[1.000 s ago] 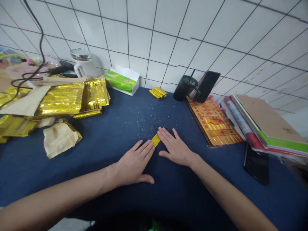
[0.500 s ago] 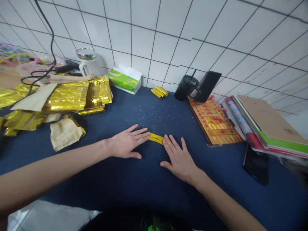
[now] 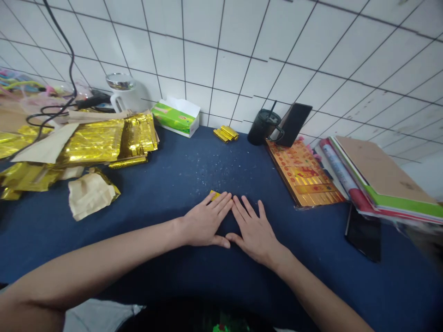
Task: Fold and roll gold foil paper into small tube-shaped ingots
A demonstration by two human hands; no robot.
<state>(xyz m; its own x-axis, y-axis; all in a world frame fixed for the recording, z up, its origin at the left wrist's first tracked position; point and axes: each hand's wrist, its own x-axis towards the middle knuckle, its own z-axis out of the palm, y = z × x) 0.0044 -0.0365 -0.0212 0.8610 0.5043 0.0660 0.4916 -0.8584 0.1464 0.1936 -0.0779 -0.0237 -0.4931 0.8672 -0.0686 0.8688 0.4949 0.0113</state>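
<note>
On the dark blue tabletop [image 3: 194, 180], a small folded strip of gold foil paper [image 3: 214, 195] lies mostly hidden; only its far left corner shows. My left hand [image 3: 207, 220] rests flat over it, fingers stretched toward the right. Beside it my right hand [image 3: 255, 233] lies flat with fingers spread, its fingertips meeting those of my left hand. Both thumbs nearly touch on the near side. Whether the right fingertips also press the strip cannot be seen.
Gold foil sheets [image 3: 97, 140] and a crumpled paper piece [image 3: 90, 193] lie left. At the wall stand a white mug [image 3: 126, 97], tissue pack [image 3: 176, 117], folded gold pieces [image 3: 226, 133] and black cup [image 3: 263, 127]. Rightward are an orange-gold paper pack [image 3: 306, 177], notebooks [image 3: 387, 170] and a phone [image 3: 364, 235].
My left hand has slid right along the gold strip until its fingertips meet my right hand's, covering most of the strip. The right hand has barely moved. The view shifts slightly.
</note>
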